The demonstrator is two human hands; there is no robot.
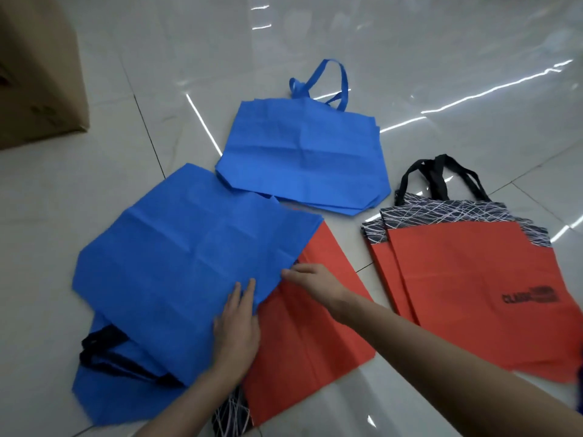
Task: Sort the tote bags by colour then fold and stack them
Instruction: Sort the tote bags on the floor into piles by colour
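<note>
A mixed heap lies in front of me on the tiled floor: a blue tote bag (176,266) on top, overlapping an orange tote bag (309,335) beneath it. My left hand (236,326) presses flat on the blue bag's near right edge. My right hand (312,279) pinches that blue bag's right edge where it meets the orange one. A pile of blue bags (303,156) with its handles pointing away lies further back. To the right lies a pile of orange bags (467,291) with black-and-white patterned tops and black handles.
A large cardboard box (38,67) stands at the far left. Black handles (107,357) stick out from under the near heap at the left. Glossy white floor tiles (441,58) stretch beyond the piles.
</note>
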